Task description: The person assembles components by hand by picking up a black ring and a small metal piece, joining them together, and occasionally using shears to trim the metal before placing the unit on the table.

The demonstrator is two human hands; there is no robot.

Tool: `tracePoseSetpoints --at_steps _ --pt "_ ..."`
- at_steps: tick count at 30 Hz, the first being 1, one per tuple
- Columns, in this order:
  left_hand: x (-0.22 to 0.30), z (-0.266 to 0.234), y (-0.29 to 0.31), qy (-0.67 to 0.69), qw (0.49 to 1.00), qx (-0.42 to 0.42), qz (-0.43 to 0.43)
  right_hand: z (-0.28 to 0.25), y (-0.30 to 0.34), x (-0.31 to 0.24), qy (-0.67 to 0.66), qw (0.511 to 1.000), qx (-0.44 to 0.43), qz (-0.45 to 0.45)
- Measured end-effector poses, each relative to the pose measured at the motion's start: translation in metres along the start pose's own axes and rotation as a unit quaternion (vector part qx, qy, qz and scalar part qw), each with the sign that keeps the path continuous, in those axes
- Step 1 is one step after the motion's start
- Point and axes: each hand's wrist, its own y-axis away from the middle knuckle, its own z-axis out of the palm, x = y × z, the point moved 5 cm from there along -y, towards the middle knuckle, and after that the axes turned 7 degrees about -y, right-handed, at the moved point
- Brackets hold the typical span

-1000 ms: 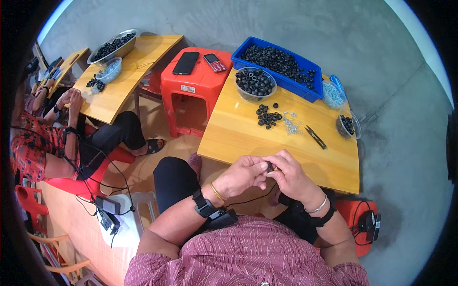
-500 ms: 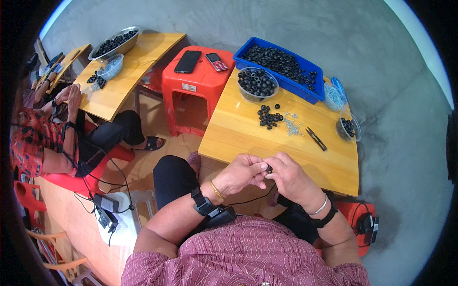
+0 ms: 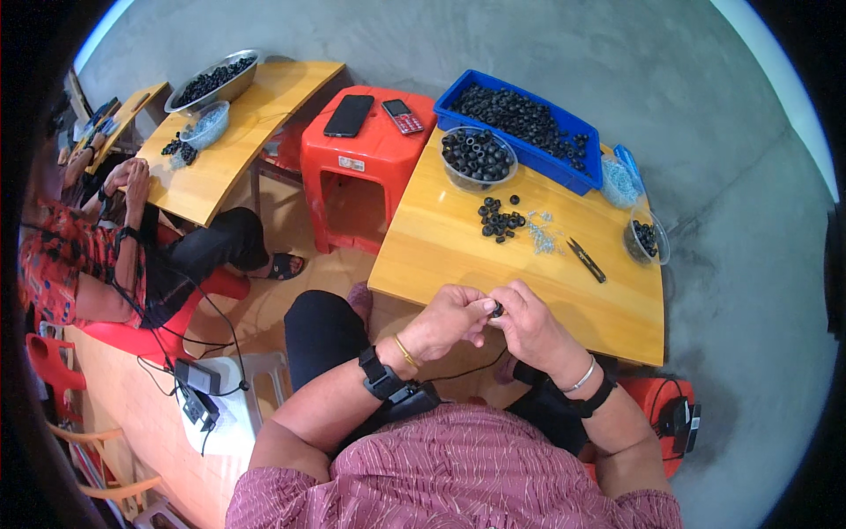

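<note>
Black round part (image 3: 499, 309) sits right of and below the frame's centre, pinched between the fingertips of the left hand (image 3: 451, 321) and right hand (image 3: 530, 328). Beyond it, right of centre, loose black parts (image 3: 499, 220), pale bits (image 3: 543, 236) and dark snips (image 3: 589, 262) lie on the yellow table (image 3: 427, 242), with a blue tray (image 3: 564, 176) toward the upper right.

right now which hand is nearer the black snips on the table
Right. In the picture, the right hand is below and left of the black snips; the left hand is farther left, also below them.
</note>
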Motion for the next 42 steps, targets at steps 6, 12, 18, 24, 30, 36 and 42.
tracePoseSetpoints --at_steps 6,12,18,24,30,36,42 --pt "0.000 -0.003 -0.005 -0.042 0.999 0.020 -0.008 0.002 0.002 0.008 0.008 0.999 0.032 -0.018" --pt "0.005 -0.007 -0.005 -0.043 0.999 -0.011 0.000 -0.005 0.000 0.000 0.016 0.999 0.015 -0.034" --pt "0.017 -0.007 -0.006 -0.123 0.991 0.010 0.049 -0.006 0.000 0.002 0.024 0.998 0.022 -0.046" --pt "0.017 -0.014 -0.012 -0.192 0.977 0.055 0.075 -0.003 0.005 0.015 0.068 0.989 0.128 0.002" --pt "0.004 -0.024 -0.031 -0.251 0.956 0.100 0.115 0.012 0.005 0.046 0.069 0.986 0.145 0.050" --pt "0.015 -0.012 -0.032 -0.454 0.835 0.143 0.276 0.013 -0.001 0.067 0.070 0.981 0.159 0.082" --pt "0.016 -0.005 -0.027 -0.533 0.770 0.162 0.310 0.018 0.006 0.072 0.046 0.981 0.159 0.103"
